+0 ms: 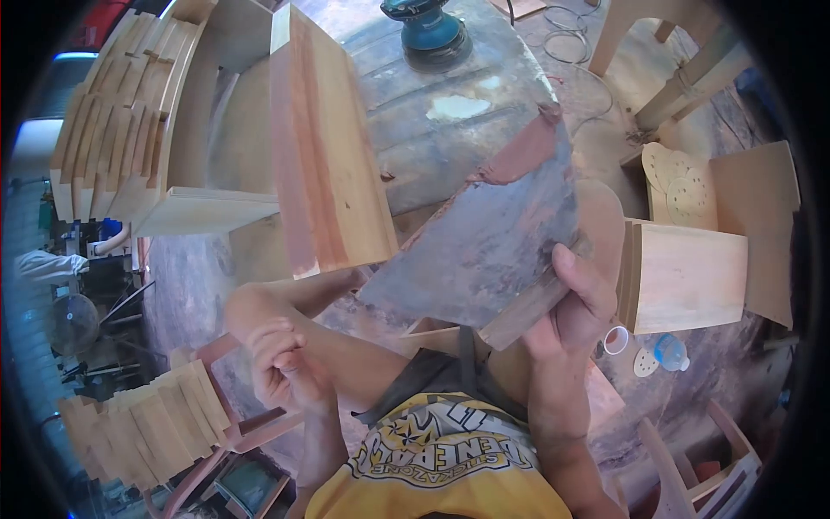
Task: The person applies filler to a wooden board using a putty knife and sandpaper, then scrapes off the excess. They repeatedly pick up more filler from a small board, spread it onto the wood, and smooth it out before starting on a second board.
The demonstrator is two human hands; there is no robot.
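Note:
My right hand (577,298) grips a short, flat strip of wood (529,310), thumb on top, at the near edge of the worn work surface (493,242). Over my bent left knee, my left hand (290,362) is curled closed, and nothing shows between its fingers. A wooden drawer-like box (333,147) with a reddish stripe stands on edge on the surface's left side. Farther back sits a blue-green orbital sander (430,39). A torn brown sheet (523,151) lies along the right edge of the surface.
Stacked wooden pieces (112,130) rise at the far left, more (147,424) at the lower left. On the right are stacked panels (687,277), perforated sanding discs (683,186) in a cardboard box (756,225), a cup (616,340) and a plastic bottle (671,352). Wooden chair frames (705,476) stand lower right.

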